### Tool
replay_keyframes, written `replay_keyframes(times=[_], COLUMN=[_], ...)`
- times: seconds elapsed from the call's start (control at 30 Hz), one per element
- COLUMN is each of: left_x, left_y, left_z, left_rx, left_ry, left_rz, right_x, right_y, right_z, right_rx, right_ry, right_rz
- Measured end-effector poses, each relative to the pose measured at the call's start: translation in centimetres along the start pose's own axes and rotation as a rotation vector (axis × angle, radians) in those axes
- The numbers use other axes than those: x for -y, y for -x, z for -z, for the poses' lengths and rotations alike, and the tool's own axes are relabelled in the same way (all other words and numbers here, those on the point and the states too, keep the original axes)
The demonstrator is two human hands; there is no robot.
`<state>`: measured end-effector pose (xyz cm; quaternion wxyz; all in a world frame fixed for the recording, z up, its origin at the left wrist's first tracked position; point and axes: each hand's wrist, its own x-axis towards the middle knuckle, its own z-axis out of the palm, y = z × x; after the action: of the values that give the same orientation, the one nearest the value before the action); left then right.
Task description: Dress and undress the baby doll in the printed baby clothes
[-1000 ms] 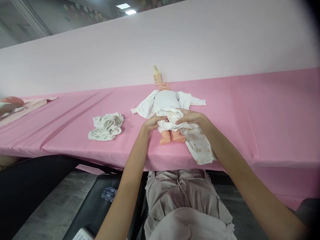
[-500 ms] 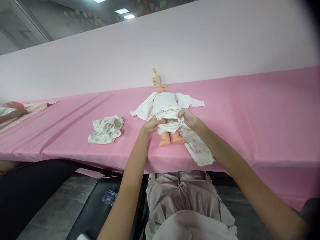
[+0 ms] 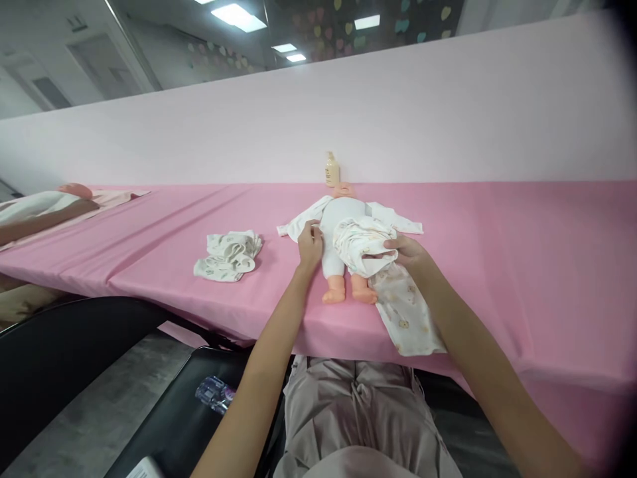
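A baby doll in a white body lies on the pink table cover with its feet towards me. A bunched, lightly printed white garment rests over the doll's middle and right-hand leg. My right hand grips this bundle's right edge between thumb and fingers. A printed flap of cloth trails below it to the table's front edge. At the doll's left side is my left hand, its fingers loosely bent and apart, touching the doll's side. White sleeves spread out from both sides of the doll.
A crumpled printed cloth lies left on the pink cover. A pump bottle stands behind the doll's head by the white wall. Another person's arm reaches over a second doll at far left. A black chair holds a clear bottle.
My left hand has let go of the bunched garment and moved up to the doll's side. My right hand has shifted the bundle to the right, uncovering the doll's left-hand leg.
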<state>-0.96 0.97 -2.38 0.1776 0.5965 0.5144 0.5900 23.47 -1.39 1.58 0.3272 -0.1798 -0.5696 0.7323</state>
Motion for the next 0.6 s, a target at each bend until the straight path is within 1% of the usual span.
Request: replay_keyframes(times=[0.03,0.07,0.13,0.2,0.27,0.33,0.4,0.5,0.6], left_x=[0.2,0.3,0.6,0.8,1.0,1.2,1.4,1.2,0.3], left_y=[0.1,0.3,0.5,0.5,0.4,0.3,0.3,0.3,0.7], left_z=[0.0,0.1,0.2,0.3,0.4,0.5,0.6,0.8,0.9], left_rx=[-0.003,0.021,0.077,0.129,0.191,0.248,0.281,0.345,0.388], left_ry=[-0.195,-0.369,-0.623,-0.772,-0.851,-0.865,-0.806,-0.599,-0.321], left_rz=[-0.099,-0.184,-0.279,-0.319,-0.354,-0.380,-0.402,-0.462,-0.493], right_x=[0.0,0.0,0.1,0.1,0.1,0.1,0.1,0.6,1.4], right_y=[0.2,0.3,0.3,-0.2,-0.9,-1.4,-1.6,-1.2,-0.3], right_z=[0.1,0.1,0.0,-0.3,-0.3,0.0,0.5,1.4,2.3], right_rx=[-0.035,-0.061,-0.077,-0.104,-0.196,-0.332,-0.416,-0.468,-0.539], right_ry=[0.012,0.019,0.012,-0.032,-0.108,-0.190,-0.241,-0.218,-0.046], right_rz=[-0.008,0.000,0.039,0.101,0.175,0.255,0.294,0.249,0.149])
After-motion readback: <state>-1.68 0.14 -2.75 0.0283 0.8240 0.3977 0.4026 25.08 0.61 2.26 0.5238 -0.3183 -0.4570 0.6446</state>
